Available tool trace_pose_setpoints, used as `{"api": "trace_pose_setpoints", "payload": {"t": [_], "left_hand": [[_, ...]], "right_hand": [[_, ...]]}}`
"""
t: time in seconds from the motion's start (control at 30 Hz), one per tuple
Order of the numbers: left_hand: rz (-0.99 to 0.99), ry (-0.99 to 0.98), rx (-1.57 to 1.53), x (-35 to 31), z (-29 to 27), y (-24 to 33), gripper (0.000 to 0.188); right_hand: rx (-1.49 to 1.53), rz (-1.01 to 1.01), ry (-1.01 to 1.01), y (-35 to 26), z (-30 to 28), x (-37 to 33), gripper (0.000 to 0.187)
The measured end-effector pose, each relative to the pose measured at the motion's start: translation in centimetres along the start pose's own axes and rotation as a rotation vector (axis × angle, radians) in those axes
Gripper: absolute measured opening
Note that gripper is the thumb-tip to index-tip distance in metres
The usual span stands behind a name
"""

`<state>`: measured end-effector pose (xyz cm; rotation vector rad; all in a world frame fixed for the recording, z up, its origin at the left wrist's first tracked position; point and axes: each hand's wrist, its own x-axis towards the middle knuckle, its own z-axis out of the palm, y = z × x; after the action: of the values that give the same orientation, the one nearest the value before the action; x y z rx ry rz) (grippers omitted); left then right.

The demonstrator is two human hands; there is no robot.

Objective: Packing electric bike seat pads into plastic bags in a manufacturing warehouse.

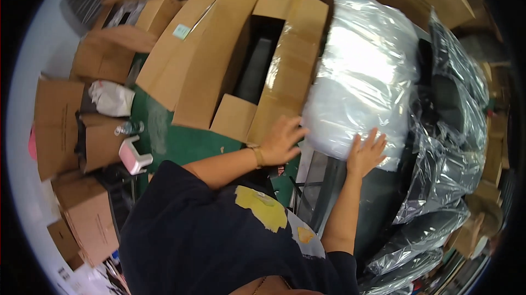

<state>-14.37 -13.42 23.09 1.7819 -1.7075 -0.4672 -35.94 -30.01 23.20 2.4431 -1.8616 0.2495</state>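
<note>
A thick stack of clear plastic bags (pixel 361 81) lies to the right of the carton, shiny with glare. On its near edge rests my right hand (pixel 368 152), fingers spread flat against the plastic. My left hand (pixel 284 140), a band on its wrist, is beside the stack's near left corner with its fingers apart and nothing in them. Whether its fingertips touch the plastic I cannot tell. Just beyond the left hand stands a long cardboard carton (pixel 213 70), its flaps raised. Inside the carton a dark object (pixel 258 67) shows partly.
The carton stands on a green tabletop (pixel 192 149). A pink and white stool-shaped item (pixel 135 156) and a white plastic bag (pixel 112 98) are at the left. Dark pieces wrapped in clear plastic (pixel 446 169) crowd the right side. More cardboard boxes (pixel 87 218) surround the area.
</note>
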Motion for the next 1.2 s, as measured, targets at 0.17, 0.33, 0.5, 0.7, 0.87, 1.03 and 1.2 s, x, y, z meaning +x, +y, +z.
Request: {"api": "trace_pose_setpoints", "payload": {"t": [0.17, 0.33, 0.5, 0.7, 0.87, 1.03, 1.2], "left_hand": [[-0.654, -0.029, 0.010, -7.1, -0.6, -12.4, 0.059], [-0.854, -0.210, 0.021, -6.9, -0.1, -21.6, 0.060], [-0.974, -0.332, -0.001, -2.1, 2.2, -31.0, 0.067], [-1.076, -0.130, -0.114, 3.3, 7.3, -45.5, 0.084], [-1.175, -0.012, -0.227, 5.9, 12.5, -54.1, 0.118], [-1.213, 0.020, -0.428, 7.0, 12.7, -56.6, 0.127], [-1.190, -0.066, -0.307, 8.0, 10.7, -50.8, 0.107]], "right_hand": [[-0.015, 0.017, -0.018, 0.3, 0.8, 0.2, 0.061], [-0.003, -0.016, -0.014, 1.4, 1.3, 0.0, 0.059], [0.015, -0.087, -0.037, 1.4, 0.2, -0.4, 0.062], [0.111, -0.068, -0.078, 1.6, -0.5, -0.4, 0.065], [0.194, 0.123, -0.102, 2.5, -0.7, -1.0, 0.075], [-0.142, -0.054, -0.130, 4.1, -1.4, -3.0, 0.073], [0.000, 0.037, -0.184, 6.8, -1.8, -3.0, 0.071]]}}
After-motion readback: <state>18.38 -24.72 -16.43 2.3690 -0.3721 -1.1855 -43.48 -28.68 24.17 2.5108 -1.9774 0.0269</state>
